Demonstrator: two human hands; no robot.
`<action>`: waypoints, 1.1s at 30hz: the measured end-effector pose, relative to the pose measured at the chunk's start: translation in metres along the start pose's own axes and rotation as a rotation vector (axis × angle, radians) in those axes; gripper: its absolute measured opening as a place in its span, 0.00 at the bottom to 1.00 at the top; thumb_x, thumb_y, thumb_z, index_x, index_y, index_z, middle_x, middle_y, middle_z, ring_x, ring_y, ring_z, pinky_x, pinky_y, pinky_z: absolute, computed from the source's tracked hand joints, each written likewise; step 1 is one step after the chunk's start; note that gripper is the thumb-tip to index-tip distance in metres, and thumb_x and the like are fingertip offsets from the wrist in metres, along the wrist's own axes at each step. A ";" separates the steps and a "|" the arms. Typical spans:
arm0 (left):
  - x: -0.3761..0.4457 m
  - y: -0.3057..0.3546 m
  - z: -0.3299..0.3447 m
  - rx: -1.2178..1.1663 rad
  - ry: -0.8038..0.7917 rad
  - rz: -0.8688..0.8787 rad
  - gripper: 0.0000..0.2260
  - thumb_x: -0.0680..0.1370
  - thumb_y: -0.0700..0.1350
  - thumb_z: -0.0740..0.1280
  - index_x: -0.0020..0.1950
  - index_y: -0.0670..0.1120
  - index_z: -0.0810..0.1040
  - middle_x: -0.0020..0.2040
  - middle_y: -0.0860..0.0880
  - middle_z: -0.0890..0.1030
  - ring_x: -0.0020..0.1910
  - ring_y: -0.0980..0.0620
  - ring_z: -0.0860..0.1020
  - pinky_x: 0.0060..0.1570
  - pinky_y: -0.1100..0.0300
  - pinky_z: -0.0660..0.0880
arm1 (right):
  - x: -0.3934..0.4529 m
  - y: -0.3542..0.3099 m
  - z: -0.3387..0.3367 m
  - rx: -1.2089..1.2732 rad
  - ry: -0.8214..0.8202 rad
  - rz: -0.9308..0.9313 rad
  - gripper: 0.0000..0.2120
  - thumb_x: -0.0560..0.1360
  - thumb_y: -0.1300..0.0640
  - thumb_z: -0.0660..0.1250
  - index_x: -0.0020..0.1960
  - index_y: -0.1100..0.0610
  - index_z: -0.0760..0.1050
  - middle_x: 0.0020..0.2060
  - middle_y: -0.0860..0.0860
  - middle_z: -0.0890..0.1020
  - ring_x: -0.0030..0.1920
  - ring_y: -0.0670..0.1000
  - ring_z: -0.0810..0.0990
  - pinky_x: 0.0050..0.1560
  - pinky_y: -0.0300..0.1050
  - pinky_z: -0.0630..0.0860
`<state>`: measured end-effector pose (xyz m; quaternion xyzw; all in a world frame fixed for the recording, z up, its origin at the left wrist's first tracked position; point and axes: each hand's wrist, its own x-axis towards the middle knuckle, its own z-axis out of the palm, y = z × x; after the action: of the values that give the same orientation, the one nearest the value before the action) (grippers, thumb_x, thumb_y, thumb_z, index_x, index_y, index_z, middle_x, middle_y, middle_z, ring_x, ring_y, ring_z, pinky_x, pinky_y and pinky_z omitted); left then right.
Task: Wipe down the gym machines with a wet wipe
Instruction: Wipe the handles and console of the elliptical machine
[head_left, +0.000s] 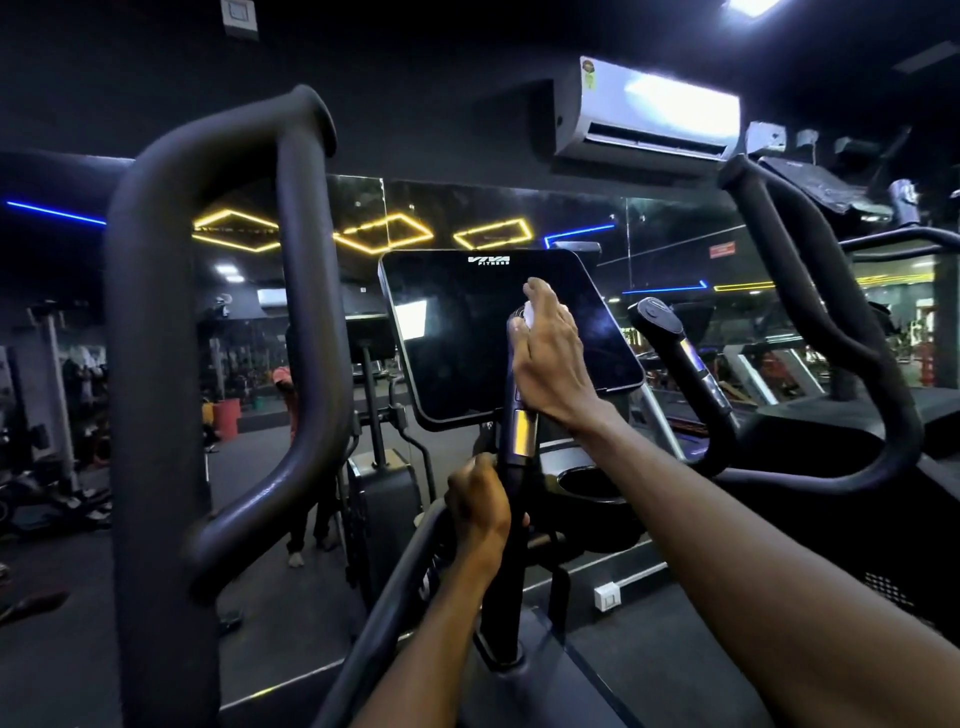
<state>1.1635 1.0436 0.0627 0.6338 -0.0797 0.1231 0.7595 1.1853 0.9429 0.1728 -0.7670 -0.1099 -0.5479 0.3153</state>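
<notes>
I face a black cardio machine with a dark console screen (467, 338) marked with a white logo. In front of the screen rises the inner left handgrip (521, 436), a black bar with a chrome sensor band. My right hand (548, 358) wraps the top of this grip, and a white wet wipe (530, 313) shows between its fingers and the bar. My left hand (480, 506) grips the same bar lower down, below the chrome band. The matching right handgrip (675, 338) stands free beside the screen.
A thick black looped handlebar (228, 338) fills the near left, and its twin (841, 332) curves up on the right. A cup holder (592, 480) sits under the console. Behind is a wall mirror showing gym equipment and yellow lights, with an air conditioner (649, 111) above.
</notes>
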 end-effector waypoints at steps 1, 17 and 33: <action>0.000 -0.001 0.000 0.006 0.001 0.003 0.16 0.80 0.42 0.57 0.39 0.38 0.79 0.30 0.39 0.78 0.25 0.42 0.76 0.18 0.62 0.67 | -0.005 -0.003 0.000 0.028 0.027 -0.005 0.23 0.81 0.62 0.57 0.75 0.65 0.61 0.67 0.59 0.73 0.67 0.53 0.70 0.73 0.58 0.63; 0.000 -0.003 -0.001 0.033 0.002 0.029 0.17 0.80 0.43 0.57 0.33 0.43 0.75 0.29 0.40 0.78 0.25 0.41 0.77 0.22 0.57 0.71 | -0.004 -0.004 -0.025 -0.376 -0.258 -0.425 0.24 0.77 0.58 0.57 0.72 0.61 0.66 0.68 0.60 0.76 0.71 0.56 0.72 0.75 0.52 0.59; -0.002 0.000 -0.001 -0.002 0.035 -0.008 0.15 0.79 0.42 0.58 0.38 0.40 0.80 0.32 0.38 0.79 0.24 0.43 0.77 0.18 0.61 0.70 | -0.031 0.001 -0.028 -0.804 -0.430 -0.753 0.24 0.83 0.42 0.49 0.51 0.56 0.77 0.50 0.53 0.80 0.63 0.55 0.73 0.74 0.52 0.59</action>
<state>1.1612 1.0446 0.0620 0.6310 -0.0638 0.1311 0.7619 1.1521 0.9305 0.1498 -0.8283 -0.2197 -0.4532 -0.2454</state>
